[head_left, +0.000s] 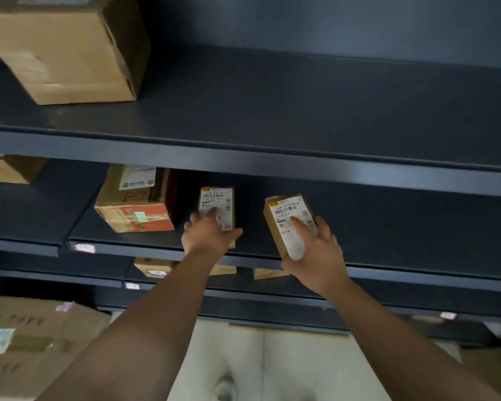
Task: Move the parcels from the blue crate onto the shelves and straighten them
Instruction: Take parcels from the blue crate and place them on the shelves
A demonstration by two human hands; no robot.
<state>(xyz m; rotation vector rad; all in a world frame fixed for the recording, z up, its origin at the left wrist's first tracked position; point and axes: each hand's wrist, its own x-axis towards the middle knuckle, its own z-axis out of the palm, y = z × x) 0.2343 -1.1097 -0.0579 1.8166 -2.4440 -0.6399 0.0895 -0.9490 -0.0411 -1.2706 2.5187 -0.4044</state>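
Two small brown parcels with white labels are at the middle shelf (417,227). My left hand (207,234) grips the left small parcel (219,199), which stands on the shelf beside a red-and-brown box; one finger lies across its label. My right hand (315,250) holds the right small parcel (287,215) tilted, just above the shelf's front edge, with a finger on its label. The blue crate is out of view.
A red-and-brown box (135,204) sits left of the small parcels. A large cardboard box (67,47) stands on the upper shelf (301,111) at the left. More parcels (154,267) lie on the lower shelf. Cardboard cartons (35,340) are stacked at the lower left.
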